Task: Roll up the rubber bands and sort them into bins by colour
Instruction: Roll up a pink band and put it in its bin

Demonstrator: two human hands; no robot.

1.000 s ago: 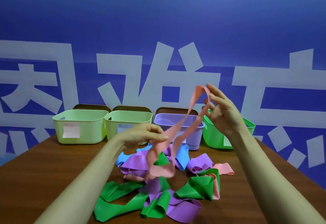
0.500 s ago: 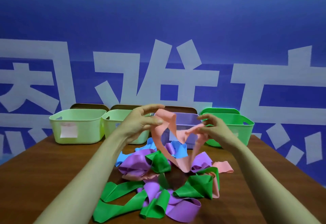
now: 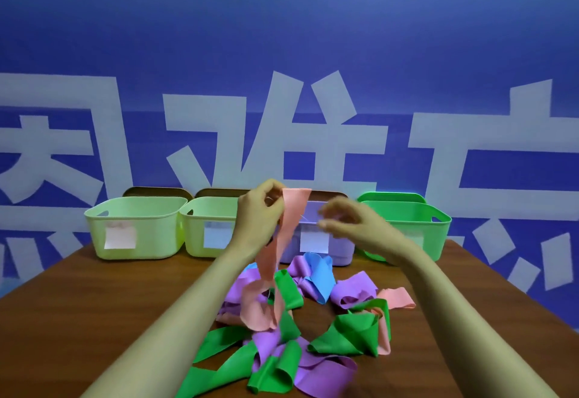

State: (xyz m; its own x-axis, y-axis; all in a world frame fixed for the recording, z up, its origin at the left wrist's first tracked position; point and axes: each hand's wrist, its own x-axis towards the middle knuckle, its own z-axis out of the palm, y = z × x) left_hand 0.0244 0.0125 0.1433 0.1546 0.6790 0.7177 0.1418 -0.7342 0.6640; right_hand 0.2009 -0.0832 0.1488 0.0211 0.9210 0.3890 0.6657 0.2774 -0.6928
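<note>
Nearest me on the table [image 3: 94,303] lies the heap of bands [image 3: 326,375], unrolled: green and purple ones in front, a folded green one to the right, a blue one and a stray pink one further back. None of these is rolled or sorted yet.

Out of the heap rises the pink band [image 3: 291,219] I am working on. Its lower end curls in a loose loop resting among the purple and green bands, and the rest hangs straight up to my left hand [image 3: 257,215], which pinches the top end between thumb and fingertips, held above the table in front of the bins.

My right hand [image 3: 354,225] is just beside the band's top, fingers loosely bent. It is blurred, so I cannot tell whether it touches the band or holds anything.

So I judge this to be the start of the rolling step for this one band. Next, the right hand needs to take the top edge with the left and turn it over on itself, winding downward while the hanging length feeds up free of the heap. The tail may drag a green band along.

Beyond the hands stand four bins in a row: a pale green bin [image 3: 150,231] with a pinkish label [image 3: 120,237], a second pale green bin [image 3: 200,231], a purple bin [image 3: 338,253] and a green bin [image 3: 432,234]. I would guess the pink roll goes to the pink-labelled one. Behind them is a blue wall [image 3: 282,37].
</note>
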